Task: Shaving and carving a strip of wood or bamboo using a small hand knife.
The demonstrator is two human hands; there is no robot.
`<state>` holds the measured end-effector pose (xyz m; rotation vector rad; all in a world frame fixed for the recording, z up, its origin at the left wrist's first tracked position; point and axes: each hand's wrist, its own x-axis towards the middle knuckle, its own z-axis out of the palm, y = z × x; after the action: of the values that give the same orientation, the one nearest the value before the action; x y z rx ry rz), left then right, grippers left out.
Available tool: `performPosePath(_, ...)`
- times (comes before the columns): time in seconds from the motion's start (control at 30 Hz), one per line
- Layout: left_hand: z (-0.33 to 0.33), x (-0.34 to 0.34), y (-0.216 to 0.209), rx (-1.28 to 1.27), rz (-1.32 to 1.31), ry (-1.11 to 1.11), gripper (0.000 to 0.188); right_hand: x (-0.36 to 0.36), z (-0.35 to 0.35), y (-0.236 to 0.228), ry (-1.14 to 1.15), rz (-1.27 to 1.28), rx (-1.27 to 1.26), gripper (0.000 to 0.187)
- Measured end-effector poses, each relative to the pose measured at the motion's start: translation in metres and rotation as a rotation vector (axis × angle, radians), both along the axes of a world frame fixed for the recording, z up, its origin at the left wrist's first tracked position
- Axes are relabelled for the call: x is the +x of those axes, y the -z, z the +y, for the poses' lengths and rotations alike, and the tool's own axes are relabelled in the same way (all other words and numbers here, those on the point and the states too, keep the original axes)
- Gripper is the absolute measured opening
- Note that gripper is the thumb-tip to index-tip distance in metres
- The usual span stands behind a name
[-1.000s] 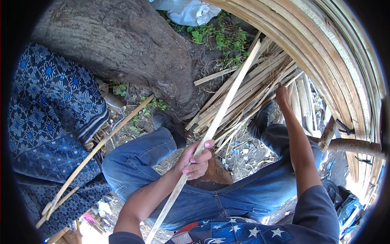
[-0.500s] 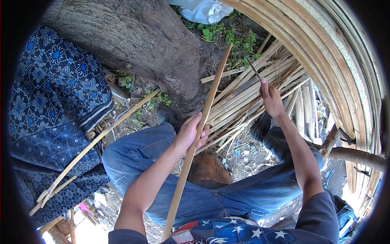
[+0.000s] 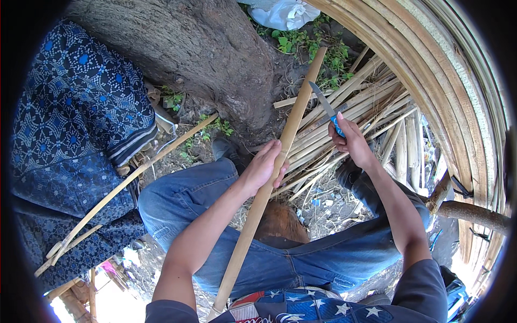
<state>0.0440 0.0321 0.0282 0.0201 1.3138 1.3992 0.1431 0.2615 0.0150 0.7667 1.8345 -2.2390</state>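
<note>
A long, pale bamboo strip (image 3: 257,210) slants across my lap, from beside my waist up toward the plants. Around its middle my left hand (image 3: 264,168) is closed, the fingers wrapping its far side. My right hand (image 3: 349,141) grips a knife (image 3: 325,102) by its blue handle, just right of the strip. The blade points up and left, its tip near the strip's upper part; whether it touches cannot be told. Beneath the strip, between my legs, stands a reddish-brown wooden stump (image 3: 283,223), partly hidden.
Loose split strips (image 3: 371,102) lie piled beyond my right hand. Bundled long slats (image 3: 452,81) curve along the right, by a branch pole (image 3: 474,211). A tree trunk (image 3: 215,59) stands ahead. Blue patterned cloth (image 3: 81,107) and a thin stick (image 3: 145,167) are at left.
The knife in my right hand has swung left and lower, its blade now beside the strip. The strip has rolled, showing its broad face, and its upper end has shifted slightly right.
</note>
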Motion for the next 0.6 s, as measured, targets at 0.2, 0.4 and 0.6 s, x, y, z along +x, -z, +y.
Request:
performPosePath(0.2, 0.001, 0.006, -0.005, 0.046, -0.055, 0.103, 0.029, -0.004, -0.001, 0.006, -0.086, -0.081, -0.263, 0.055)
performPosePath(0.4, -0.006, -0.005, -0.007, 0.123, -0.123, 0.041, 0.028, -0.002, 0.021, 0.011, -0.038, -0.28, -0.381, 0.052)
performPosePath(0.6, -0.003, -0.022, -0.007, 0.135, -0.07, -0.109, 0.024, 0.019, 0.074, 0.059, -0.213, -0.443, 0.634, 0.053)
